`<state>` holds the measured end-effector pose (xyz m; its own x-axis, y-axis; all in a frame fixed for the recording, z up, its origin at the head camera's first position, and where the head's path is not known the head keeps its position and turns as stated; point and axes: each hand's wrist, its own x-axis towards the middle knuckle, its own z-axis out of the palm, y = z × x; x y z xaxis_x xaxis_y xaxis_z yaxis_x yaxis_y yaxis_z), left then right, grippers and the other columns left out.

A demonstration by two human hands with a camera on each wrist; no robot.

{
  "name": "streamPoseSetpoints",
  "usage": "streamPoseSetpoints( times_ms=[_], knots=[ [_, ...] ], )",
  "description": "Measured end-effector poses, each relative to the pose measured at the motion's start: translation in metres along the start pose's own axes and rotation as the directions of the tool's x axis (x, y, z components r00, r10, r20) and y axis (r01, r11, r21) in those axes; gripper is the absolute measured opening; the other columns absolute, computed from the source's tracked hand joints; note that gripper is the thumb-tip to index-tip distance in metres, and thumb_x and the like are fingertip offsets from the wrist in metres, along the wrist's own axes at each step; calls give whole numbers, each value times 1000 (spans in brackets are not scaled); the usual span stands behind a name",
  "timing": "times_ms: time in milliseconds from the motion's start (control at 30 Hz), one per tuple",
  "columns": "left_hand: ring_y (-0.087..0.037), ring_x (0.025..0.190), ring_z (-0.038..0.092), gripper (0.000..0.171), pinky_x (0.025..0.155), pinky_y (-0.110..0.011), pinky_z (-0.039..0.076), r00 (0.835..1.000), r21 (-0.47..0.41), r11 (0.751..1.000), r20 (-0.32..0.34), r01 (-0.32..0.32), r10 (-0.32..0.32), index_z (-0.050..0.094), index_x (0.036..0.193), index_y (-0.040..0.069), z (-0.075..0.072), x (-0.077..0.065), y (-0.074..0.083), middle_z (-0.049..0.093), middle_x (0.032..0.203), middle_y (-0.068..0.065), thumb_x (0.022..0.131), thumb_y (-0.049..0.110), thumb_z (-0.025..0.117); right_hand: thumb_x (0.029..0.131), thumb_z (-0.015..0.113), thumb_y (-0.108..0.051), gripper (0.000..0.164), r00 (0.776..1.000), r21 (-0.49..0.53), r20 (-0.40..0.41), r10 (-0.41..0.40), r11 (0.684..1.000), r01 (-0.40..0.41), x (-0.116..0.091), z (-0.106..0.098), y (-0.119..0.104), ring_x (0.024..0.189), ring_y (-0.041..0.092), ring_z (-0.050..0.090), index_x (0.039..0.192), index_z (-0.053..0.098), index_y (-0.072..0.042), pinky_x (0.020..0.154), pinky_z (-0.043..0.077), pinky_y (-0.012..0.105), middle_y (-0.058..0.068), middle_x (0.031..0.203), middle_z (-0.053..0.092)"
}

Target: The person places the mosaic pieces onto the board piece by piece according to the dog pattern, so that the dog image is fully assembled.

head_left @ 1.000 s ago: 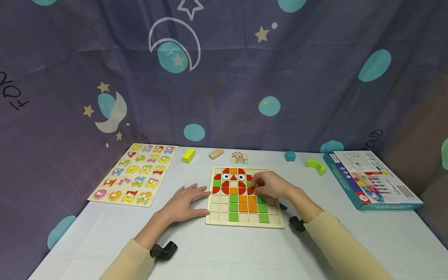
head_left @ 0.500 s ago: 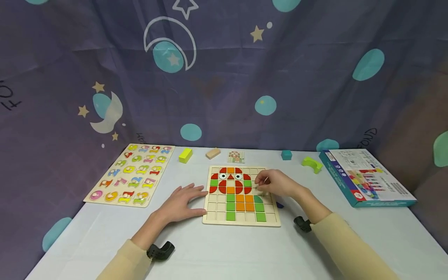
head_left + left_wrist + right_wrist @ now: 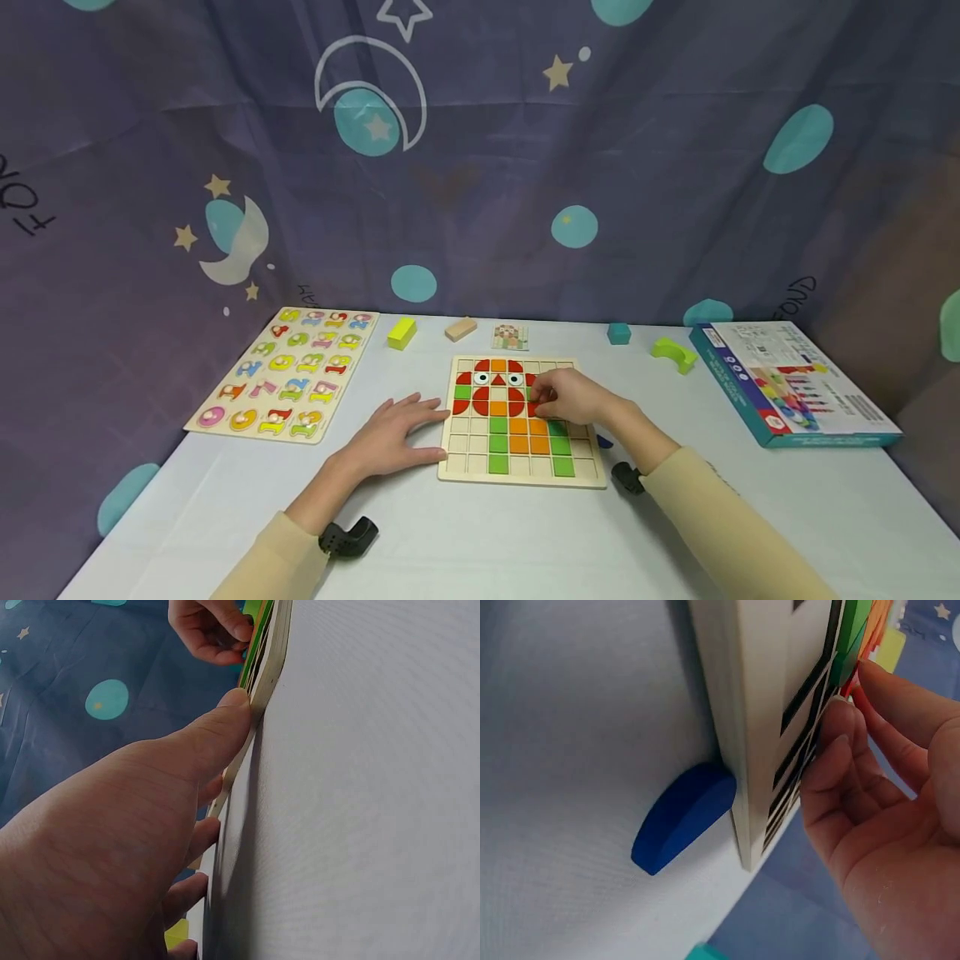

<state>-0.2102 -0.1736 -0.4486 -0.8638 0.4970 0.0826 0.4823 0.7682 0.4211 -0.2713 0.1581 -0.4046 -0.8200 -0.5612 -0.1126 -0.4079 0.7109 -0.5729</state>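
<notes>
My left hand (image 3: 396,433) lies at the left edge of a wooden grid board (image 3: 480,472), fingers spread; in the left wrist view its thumb touches the board's side. Red, orange and green tiles form an owl-like figure on the board. My right hand (image 3: 573,397) is over the board's right part, fingers bent, with fingertips at the red quarter-round tiles on the owl's right side. In the right wrist view its fingertips are close to a green quarter-round tile (image 3: 843,669) and a bit of red; I cannot tell whether they pinch a tile.
A blue curved block (image 3: 684,819) lies against the board's right edge. Behind the board are a pattern card (image 3: 511,337), a yellow block (image 3: 402,333), a plain wooden block (image 3: 461,329), a teal block (image 3: 618,334) and a green arch (image 3: 673,355). A number puzzle (image 3: 281,375) lies left, a box (image 3: 795,383) right.
My right hand moved right, off the red tiles, half a second ago, and is now back over them. The left hand has stayed at the board's edge.
</notes>
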Motion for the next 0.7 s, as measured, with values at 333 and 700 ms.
streamPoseSetpoints(
  times_ms=[333,700],
  knots=[
    [-33,146,32,67,116,-63,18,1000,4,1000,4,1,-1,61,141,23,0,1,0,49,152,-2,86,61,70,92,73,-4,10,1000,-15,27,-11,1000,12,2,1,2,85,18,54,101,70,-7,81,51,32,-1,90,61],
    [-32,147,32,67,116,-63,17,1000,5,1000,7,3,-3,61,142,23,-1,0,1,49,152,-3,86,60,71,95,70,-5,8,999,19,14,46,999,-46,0,2,1,85,19,55,101,67,-6,83,52,34,0,90,61]
  ],
)
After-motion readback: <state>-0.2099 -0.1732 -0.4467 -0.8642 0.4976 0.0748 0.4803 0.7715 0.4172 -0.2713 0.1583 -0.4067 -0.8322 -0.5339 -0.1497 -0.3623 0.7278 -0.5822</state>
